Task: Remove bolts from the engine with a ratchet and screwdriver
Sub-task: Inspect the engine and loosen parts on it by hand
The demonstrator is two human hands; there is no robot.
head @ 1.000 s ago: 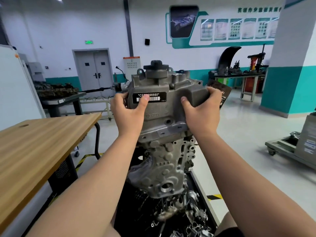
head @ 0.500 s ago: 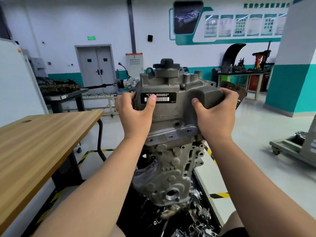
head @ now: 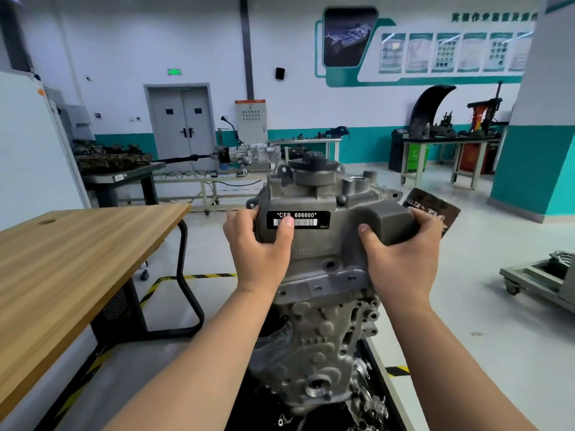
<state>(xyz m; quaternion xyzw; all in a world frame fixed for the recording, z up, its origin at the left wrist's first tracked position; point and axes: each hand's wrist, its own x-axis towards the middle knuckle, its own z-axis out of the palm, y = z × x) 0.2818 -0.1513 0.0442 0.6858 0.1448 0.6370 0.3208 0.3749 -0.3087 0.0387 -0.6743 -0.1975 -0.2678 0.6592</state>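
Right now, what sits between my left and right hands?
The grey engine cover, barcode label facing you, gripped by left hand and right hand; head view.

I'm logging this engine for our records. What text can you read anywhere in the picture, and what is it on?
"*CFB 666660*": black label on the engine, thumb of the left hand over its barcode.
Green sign above the door: blurred.
Wall posters and heading: too small to read.
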